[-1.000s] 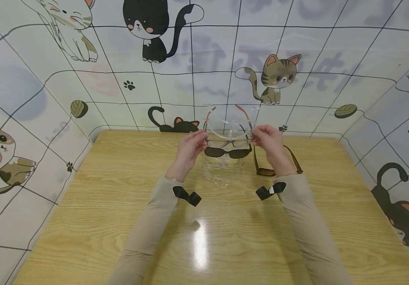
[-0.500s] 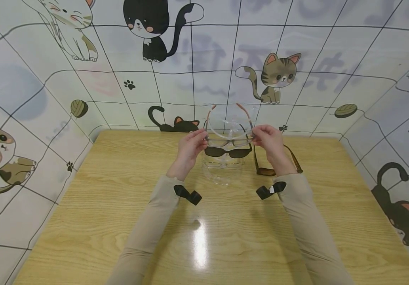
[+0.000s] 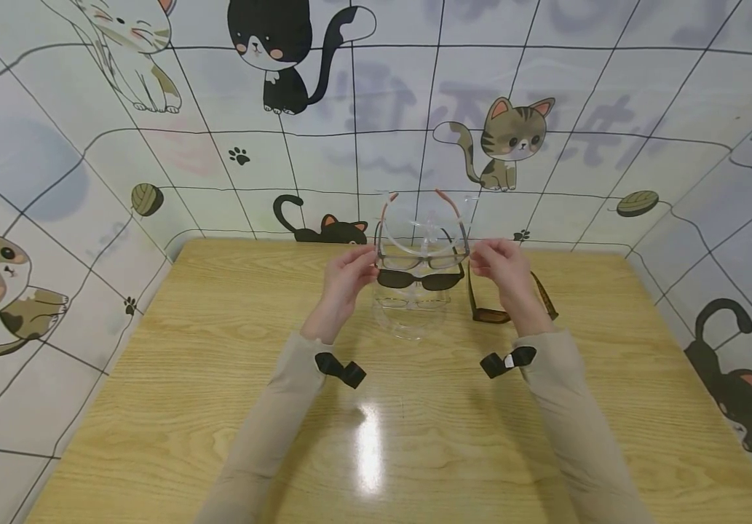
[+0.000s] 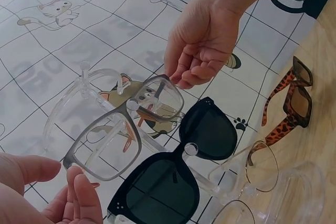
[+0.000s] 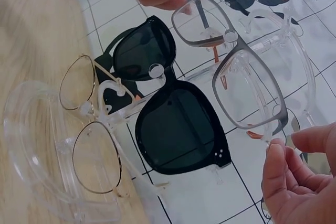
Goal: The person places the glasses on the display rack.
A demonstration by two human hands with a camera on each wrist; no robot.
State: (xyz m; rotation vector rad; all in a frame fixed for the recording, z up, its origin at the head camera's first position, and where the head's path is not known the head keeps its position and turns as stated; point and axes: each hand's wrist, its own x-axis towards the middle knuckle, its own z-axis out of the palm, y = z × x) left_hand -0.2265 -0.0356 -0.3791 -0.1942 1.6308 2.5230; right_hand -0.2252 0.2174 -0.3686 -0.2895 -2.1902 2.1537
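Grey-framed eyeglasses (image 3: 423, 261) with orange temple tips rest on the top tier of a clear display stand (image 3: 408, 332). Beside their left corner is my left hand (image 3: 344, 282), its thumb and fingertips loosely bent right at the frame in the left wrist view. My right hand (image 3: 509, 275) hovers just off the other corner; in the right wrist view a small gap shows between its fingertips and the frame. Black sunglasses (image 3: 440, 281) sit one tier lower. Below those hang thin gold wire-rimmed glasses (image 5: 97, 157).
Tortoiseshell sunglasses (image 4: 299, 103) lie on the wooden table (image 3: 251, 342) right of the stand, partly behind my right hand in the head view. A wall covering (image 3: 389, 94) with cartoon cats rises close behind the stand.
Both hands held the grey eyeglasses' corners earlier. The right hand has now let go and drawn back right; the left has eased slightly left. The eyeglasses stay on the stand.
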